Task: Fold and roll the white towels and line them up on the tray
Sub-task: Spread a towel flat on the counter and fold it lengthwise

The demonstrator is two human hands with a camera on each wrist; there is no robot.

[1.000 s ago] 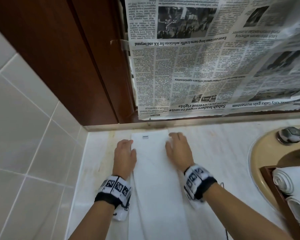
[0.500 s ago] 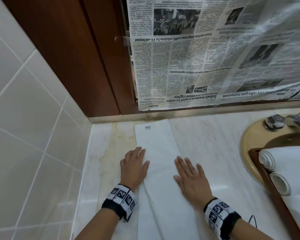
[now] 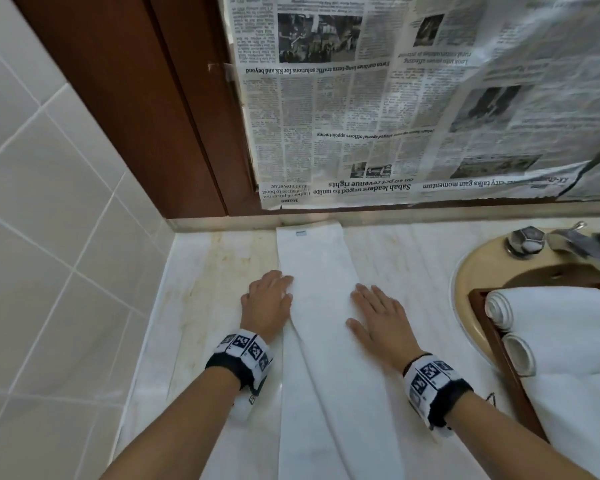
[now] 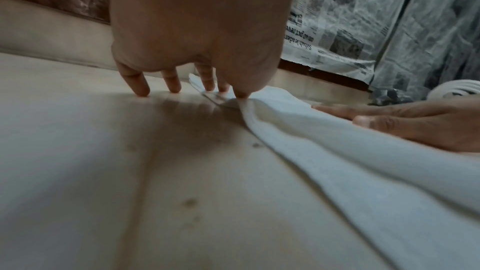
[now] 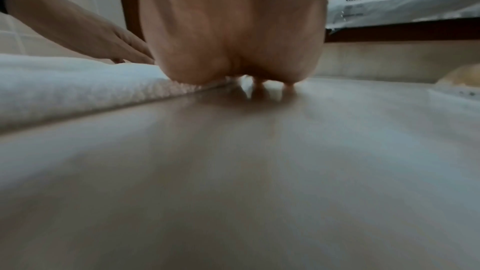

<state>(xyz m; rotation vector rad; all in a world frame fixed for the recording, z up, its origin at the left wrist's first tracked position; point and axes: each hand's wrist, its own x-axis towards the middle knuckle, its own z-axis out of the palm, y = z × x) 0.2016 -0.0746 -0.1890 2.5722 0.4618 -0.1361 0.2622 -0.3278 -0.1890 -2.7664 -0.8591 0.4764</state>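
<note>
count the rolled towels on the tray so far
2 rolled towels: the farther roll and the nearer roll, side by side on the tray. More may lie beyond the frame's right edge.

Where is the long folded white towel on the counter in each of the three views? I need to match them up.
Head: folded towel runs down the centre of the counter, between left hand and right hand.
Left wrist: towel runs along the right side, from the fingertips toward the lower right corner.
Right wrist: towel lies at the left, beside the palm.
Shared landmark: the newspaper hanging behind the counter.
</note>
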